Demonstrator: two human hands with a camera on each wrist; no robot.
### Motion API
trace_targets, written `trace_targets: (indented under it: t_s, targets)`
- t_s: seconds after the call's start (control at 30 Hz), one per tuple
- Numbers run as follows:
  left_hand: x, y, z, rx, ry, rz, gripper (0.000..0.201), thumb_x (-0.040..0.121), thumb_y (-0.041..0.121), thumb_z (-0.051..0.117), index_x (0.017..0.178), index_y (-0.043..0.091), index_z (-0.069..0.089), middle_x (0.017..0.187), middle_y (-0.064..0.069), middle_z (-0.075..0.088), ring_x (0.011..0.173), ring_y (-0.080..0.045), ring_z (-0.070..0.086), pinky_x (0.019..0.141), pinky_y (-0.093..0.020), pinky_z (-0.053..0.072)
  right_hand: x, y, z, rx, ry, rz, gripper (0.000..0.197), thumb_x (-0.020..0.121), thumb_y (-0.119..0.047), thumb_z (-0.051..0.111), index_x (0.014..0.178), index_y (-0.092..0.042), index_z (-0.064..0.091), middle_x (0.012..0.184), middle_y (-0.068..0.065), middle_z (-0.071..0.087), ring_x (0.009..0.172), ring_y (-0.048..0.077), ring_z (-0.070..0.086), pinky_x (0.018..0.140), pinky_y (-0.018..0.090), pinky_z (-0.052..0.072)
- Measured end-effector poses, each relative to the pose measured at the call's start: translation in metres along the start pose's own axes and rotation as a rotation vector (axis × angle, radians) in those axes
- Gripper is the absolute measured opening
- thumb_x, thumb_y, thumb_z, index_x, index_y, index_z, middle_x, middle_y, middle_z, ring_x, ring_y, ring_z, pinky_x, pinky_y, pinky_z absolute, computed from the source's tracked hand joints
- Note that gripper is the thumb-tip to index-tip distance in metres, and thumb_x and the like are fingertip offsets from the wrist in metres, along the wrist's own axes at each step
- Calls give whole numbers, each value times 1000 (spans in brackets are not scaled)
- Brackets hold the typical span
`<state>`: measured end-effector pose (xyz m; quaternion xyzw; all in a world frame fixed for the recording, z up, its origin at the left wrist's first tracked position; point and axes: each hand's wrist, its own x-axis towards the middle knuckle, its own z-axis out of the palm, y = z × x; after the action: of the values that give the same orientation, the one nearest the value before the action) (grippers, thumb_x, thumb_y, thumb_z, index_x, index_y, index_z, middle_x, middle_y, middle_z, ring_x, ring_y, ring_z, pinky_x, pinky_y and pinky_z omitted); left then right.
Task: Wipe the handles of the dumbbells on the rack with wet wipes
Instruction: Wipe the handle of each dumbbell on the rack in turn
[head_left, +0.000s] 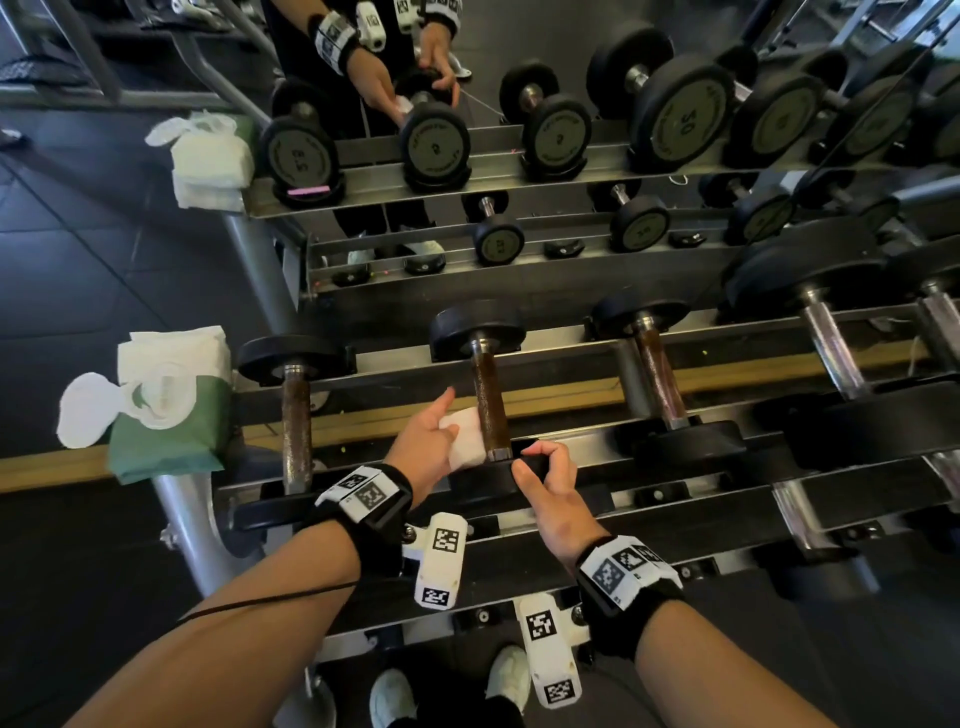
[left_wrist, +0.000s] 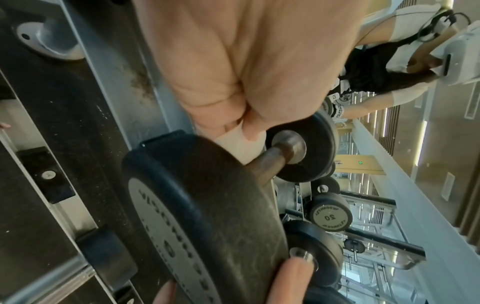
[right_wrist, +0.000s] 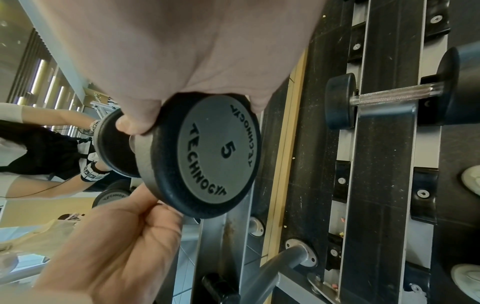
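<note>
A small dumbbell marked 5 lies across the lower rack rails, its rusty brown handle (head_left: 488, 400) (left_wrist: 270, 162) pointing away from me. My left hand (head_left: 447, 423) holds a folded white wet wipe (head_left: 465, 441) (left_wrist: 237, 144) and presses it against the left side of the handle, close to the near end. My right hand (head_left: 540, 460) grips the rim of the near black head (head_left: 493, 483) (right_wrist: 215, 152), thumb on one side and fingers on the other. The far head (head_left: 478, 327) rests on the back rail.
A green pack of wet wipes (head_left: 171, 415) with its lid open sits at the rack's left end. Other dumbbells (head_left: 297, 426) (head_left: 660, 374) lie on either side, heavier ones to the right. A mirror behind the rack (head_left: 571, 457) reflects the scene.
</note>
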<state>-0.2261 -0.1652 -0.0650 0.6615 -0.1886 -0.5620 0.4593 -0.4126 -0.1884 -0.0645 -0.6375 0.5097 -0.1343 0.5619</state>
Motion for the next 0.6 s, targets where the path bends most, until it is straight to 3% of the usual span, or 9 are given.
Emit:
trace_targets:
  t_s: [0.17, 0.3, 0.33, 0.43, 0.6]
  targets:
    - [11, 9, -1, -103, 85, -39, 47, 106, 10, 37, 150, 27, 39, 147, -10, 46, 115, -23, 57, 100, -44, 51, 0, 1, 0, 16, -7, 8, 25, 99, -33, 52, 119, -30, 38, 130, 1, 34, 105, 7, 46, 80, 13, 37]
    - [17, 16, 22, -212, -25, -117, 40, 105, 8, 36, 139, 18, 54, 112, -5, 70, 93, -19, 73, 67, -30, 60, 1, 1, -1, 25, -4, 10, 22, 99, -34, 52, 116, -34, 38, 131, 1, 34, 110, 14, 47, 85, 20, 39]
    - [17, 15, 24, -217, -31, -132, 39, 104, 7, 36, 137, 15, 55, 108, -5, 71, 92, -20, 73, 67, -31, 60, 2, 1, -1, 23, -8, 11, 21, 99, -34, 52, 114, -36, 37, 132, 0, 34, 111, 14, 47, 85, 20, 39]
    - [15, 9, 18, -184, -33, -162, 41, 104, 4, 34, 141, 10, 50, 123, -11, 64, 107, -23, 65, 83, -37, 56, 3, 3, -1, 31, -23, 5, 19, 99, -35, 52, 111, -38, 38, 131, -1, 33, 106, 5, 45, 79, 13, 37]
    - [14, 4, -2, -159, -56, -135, 46, 104, 2, 34, 147, 16, 41, 126, -8, 59, 106, -21, 63, 75, -35, 57, 4, 7, -2, 36, -23, -9, 18, 99, -36, 52, 108, -40, 38, 127, -5, 33, 106, 4, 45, 77, 11, 37]
